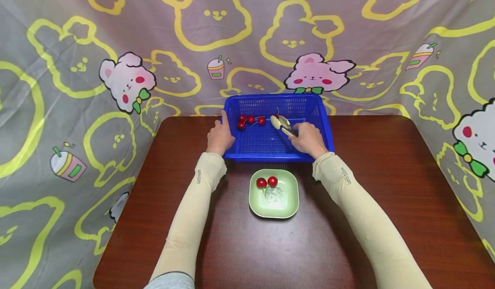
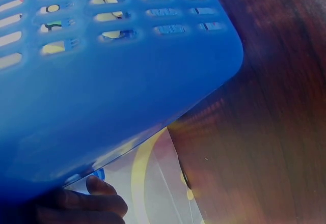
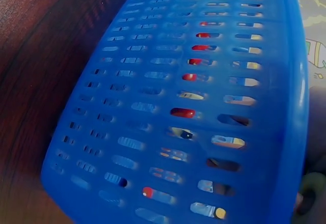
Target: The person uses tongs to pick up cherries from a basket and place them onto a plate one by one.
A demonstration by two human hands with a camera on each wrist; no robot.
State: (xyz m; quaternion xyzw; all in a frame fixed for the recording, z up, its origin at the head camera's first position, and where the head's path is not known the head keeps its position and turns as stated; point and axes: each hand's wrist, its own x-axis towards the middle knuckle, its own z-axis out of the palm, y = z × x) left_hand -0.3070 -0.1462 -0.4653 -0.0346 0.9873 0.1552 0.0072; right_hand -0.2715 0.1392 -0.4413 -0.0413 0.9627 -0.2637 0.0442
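A blue slotted plastic basket [image 1: 270,156] stands at the back of the table. My left hand [image 1: 221,137] grips its left rim, the index finger lying along the edge; in the left wrist view some of its fingers [image 2: 107,203] show below the rim. With my right hand [image 1: 308,139] I hold cream-and-dark-blue tongs [image 1: 286,129] inside the basket. The tong heads are at a cherry [image 1: 276,116], partly hidden; whether they pinch it I cannot tell. Several red cherries [image 1: 251,120] lie toward the basket's left. Two more cherries [image 1: 272,181] sit in a pale green square bowl [image 1: 284,209].
The bowl stands on the brown wooden table [image 1: 367,147] in front of the basket, between my forearms. A patterned cloth [image 1: 255,27] hangs close behind the basket and along both sides. The basket's slotted wall [image 3: 142,102] fills most of the right wrist view.
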